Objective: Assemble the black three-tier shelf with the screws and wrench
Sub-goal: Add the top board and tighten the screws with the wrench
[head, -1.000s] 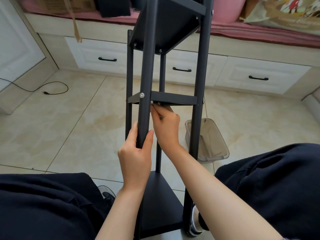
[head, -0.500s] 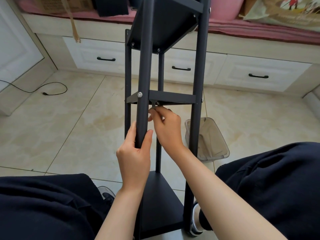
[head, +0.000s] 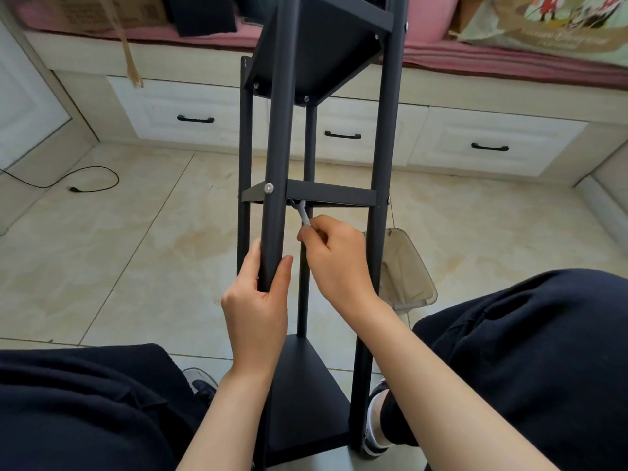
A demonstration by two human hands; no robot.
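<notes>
Glossy beige floor tiles [head: 142,253] and white drawers [head: 190,113] lie behind the work. Right hand [head: 334,263] fingers curl closed around a small silver wrench [head: 303,215], whose head sits just above them, under the middle tier [head: 331,193] beside the near post [head: 277,164]. Left hand [head: 256,302] fingers and thumb wrap that post just below the tier, steadying the shelf [head: 316,56]. Step in hand appears to be tightening a middle-tier fastening. Next move likely calls for short wrench swings in cramped space. Posts are smooth, round, matte black tubes; tiers are flat panels. A silver screw [head: 269,188] shows above the left fingers. Beyond the right hand lies a clear plastic bin [head: 406,270].
</notes>
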